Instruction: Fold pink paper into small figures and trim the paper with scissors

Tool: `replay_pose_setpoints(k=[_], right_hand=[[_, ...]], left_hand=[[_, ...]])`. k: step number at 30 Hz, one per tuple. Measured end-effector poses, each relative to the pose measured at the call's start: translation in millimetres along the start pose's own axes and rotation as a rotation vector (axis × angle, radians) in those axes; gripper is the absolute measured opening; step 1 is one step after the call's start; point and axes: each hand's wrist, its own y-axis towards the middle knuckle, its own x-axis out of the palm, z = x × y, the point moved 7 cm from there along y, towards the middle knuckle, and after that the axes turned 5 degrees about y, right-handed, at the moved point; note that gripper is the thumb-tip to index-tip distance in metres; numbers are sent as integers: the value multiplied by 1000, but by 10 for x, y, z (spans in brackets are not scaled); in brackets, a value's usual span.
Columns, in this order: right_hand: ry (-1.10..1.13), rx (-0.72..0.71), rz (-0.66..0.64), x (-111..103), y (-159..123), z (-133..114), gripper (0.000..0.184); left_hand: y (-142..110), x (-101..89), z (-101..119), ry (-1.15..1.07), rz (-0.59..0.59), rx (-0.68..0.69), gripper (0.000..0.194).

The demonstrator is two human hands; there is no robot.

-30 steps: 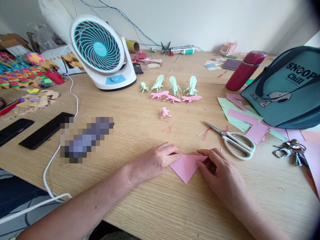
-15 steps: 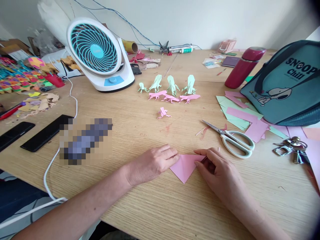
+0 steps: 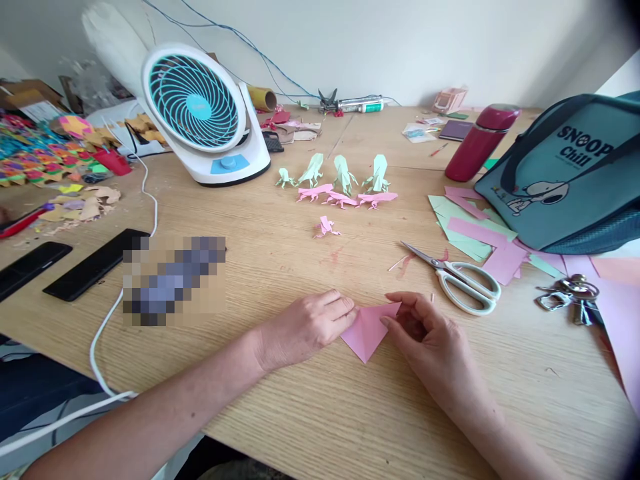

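Note:
A pink paper triangle (image 3: pixel 366 331) lies on the wooden table (image 3: pixel 310 400), its point toward me. My left hand (image 3: pixel 306 327) rests fingers-down on the triangle's left corner, pressing it flat. My right hand (image 3: pixel 430 333) pinches the triangle's right corner between thumb and fingers and lifts it slightly toward the middle. Farther back stand several folded green paper figures (image 3: pixel 345 172) and a row of pink ones (image 3: pixel 347 198), with one small pink figure (image 3: pixel 326 228) in front.
White-handled scissors (image 3: pixel 457 279) lie right of my hands, beside loose pink and green paper sheets (image 3: pixel 475 233). A teal bag (image 3: pixel 565 180), red bottle (image 3: pixel 477 142) and keys (image 3: pixel 567 297) sit right. A desk fan (image 3: pixel 205 113), its white cable (image 3: pixel 107 313) and two black phones (image 3: pixel 90 263) sit left.
My right hand has slid leftward, folding the triangle's right corner in, so the paper looks narrower. The left hand stays pressing its corner.

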Motion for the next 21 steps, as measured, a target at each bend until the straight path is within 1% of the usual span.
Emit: replay_pose_setpoints(k=[3,7,9,18,21], right_hand=[[-85,-106,-40,27,-35,-118,9],[-158,-333,-140,96,-106,-304,16],[-199,-414,-167,116,-137,-342,19],[-370,-637,-255,173,-194,-385,22],[-423,-681,-299,180,-209,-376,23]], left_hand=[[-2,-6,6,22,15,4,23],[5,-4,7,30,0,2,25],[8,-3,9,23,-8,2,25],[-10,9,3,1,-18,-7,24],[-13,7,5,3,-15,-13,23]])
